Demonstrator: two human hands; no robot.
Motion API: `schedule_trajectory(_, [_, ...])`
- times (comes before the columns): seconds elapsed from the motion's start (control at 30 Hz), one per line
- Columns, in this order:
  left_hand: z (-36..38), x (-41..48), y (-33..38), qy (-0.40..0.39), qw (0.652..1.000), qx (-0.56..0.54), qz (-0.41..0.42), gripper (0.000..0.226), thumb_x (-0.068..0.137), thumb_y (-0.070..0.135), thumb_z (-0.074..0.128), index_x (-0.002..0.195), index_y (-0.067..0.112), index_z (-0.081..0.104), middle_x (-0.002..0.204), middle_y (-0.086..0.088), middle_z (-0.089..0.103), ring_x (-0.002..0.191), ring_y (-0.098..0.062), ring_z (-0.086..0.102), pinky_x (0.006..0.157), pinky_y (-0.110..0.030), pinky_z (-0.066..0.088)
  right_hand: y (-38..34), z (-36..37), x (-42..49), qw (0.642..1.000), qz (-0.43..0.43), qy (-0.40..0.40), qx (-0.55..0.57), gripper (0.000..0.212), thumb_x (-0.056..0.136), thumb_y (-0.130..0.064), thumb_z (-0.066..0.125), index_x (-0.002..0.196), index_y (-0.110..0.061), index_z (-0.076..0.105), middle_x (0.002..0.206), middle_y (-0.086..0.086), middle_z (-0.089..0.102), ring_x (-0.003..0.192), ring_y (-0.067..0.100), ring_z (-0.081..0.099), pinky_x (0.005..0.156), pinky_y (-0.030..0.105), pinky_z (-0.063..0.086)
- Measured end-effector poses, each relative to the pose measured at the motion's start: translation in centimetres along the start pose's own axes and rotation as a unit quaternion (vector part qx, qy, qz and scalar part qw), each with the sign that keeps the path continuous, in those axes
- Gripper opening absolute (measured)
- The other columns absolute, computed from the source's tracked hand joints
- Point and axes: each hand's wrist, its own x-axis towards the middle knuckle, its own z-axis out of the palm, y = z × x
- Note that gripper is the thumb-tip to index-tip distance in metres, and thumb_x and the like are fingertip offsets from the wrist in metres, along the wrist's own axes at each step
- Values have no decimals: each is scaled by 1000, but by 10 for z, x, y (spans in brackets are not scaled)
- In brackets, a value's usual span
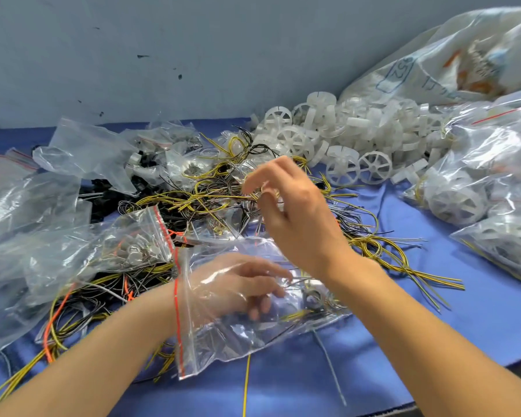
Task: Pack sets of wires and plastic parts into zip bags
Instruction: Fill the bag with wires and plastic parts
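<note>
1 clear plastic zip bag with a red seal strip [253, 332] lies on the blue cloth [448, 320], its mouth facing left. The left hand [238, 287] is inside it up to the wrist, palm down, with the fingers loosely straight and spread, gripping nothing. Just past those fingertips, inside the zip bag, sit 1 small grey ring-shaped part [311, 296] and a few thin wires.

The right hand [292, 212] is raised beyond the zip bag with its wrist bent and fingers curled down. Its thumb and forefinger pinch strands at the top of 1 tangled heap of yellow-and-black wires [199, 197]; blur hides how many strands.

Beyond that pinch and to its right is 1 pile of white plastic spoked wheels [358, 136], too many to count. Farther right lie at least 3 packed clear bags [494, 164] of wheels and wires, with 1 large white sack [451, 61] behind them. Left of the left hand, several crumpled clear bags [42, 236] overlap on more wires, some of them orange.

Bare blue cloth shows to the right of the right forearm and in front of the zip bag. The table's front edge cuts across the lower right corner, close under that forearm.
</note>
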Motion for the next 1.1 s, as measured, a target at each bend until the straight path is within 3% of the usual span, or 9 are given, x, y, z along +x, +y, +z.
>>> schedule_trajectory(0.1, [-20,-8,-5,22,995,-96,-28,19,94,-7,51,102,3,65,69,-4,68,41,-11,54,37,-18,43,22,-10,5,996,67,42,-28,24,88,-4,48,99,-15,66,103,-3,57,94,16,55,86,36,45])
schedule_trajectory(0.3, [-81,-41,-13,100,992,-57,-43,34,73,27,72,99,4,75,79,-14,70,46,-13,54,40,-19,43,48,-15,3,982,167,35,-81,24,91,-9,49,105,-20,64,106,-3,58,96,20,57,89,36,44])
schedule_trajectory(0.47, [-100,-36,-12,355,928,-58,97,20,98,24,54,96,11,69,51,8,43,39,-7,39,35,-14,29,59,-14,-2,955,213,-70,-193,27,96,-24,44,117,-19,60,116,7,56,109,29,51,95,46,42])
schedule_trajectory(0.57, [-83,-35,-7,417,878,55,228,20,99,27,51,94,21,70,59,7,58,50,-7,52,44,-19,43,61,-9,-5,933,237,-147,-229,31,98,-29,42,125,-20,55,124,9,53,117,31,48,98,46,41])
schedule_trajectory(0.67, [-59,-34,-1,353,862,226,285,21,94,39,49,102,34,68,94,17,70,86,0,64,71,-17,49,62,-3,-8,917,241,-210,-239,35,98,-32,39,130,-25,51,131,7,50,122,30,46,99,45,39])
schedule_trajectory(0.73, [-46,-30,-2,291,847,338,288,26,96,43,45,114,38,63,114,24,63,111,5,55,90,-12,41,63,0,-9,904,237,-247,-256,36,98,-34,39,131,-25,51,132,7,49,122,31,46,99,45,39])
schedule_trajectory(0.83, [-33,-22,-16,199,809,484,270,45,99,51,35,136,31,52,140,15,48,133,-3,38,113,-26,28,65,2,-10,897,226,-261,-275,36,98,-35,38,130,-25,51,131,7,49,120,30,47,99,46,39])
schedule_trajectory(0.93, [-36,-16,-34,153,774,567,235,56,98,57,24,143,30,45,148,8,42,137,-12,35,116,-37,26,68,0,-10,900,223,-259,-271,34,98,-35,37,127,-24,52,129,7,50,118,29,48,98,45,40])
schedule_trajectory(1.1, [-42,-10,-46,138,763,590,225,54,100,59,21,140,33,47,142,13,45,133,-8,38,113,-36,31,75,1,-4,913,218,-223,-263,32,97,-33,37,118,-23,58,118,8,57,111,31,48,91,43,41])
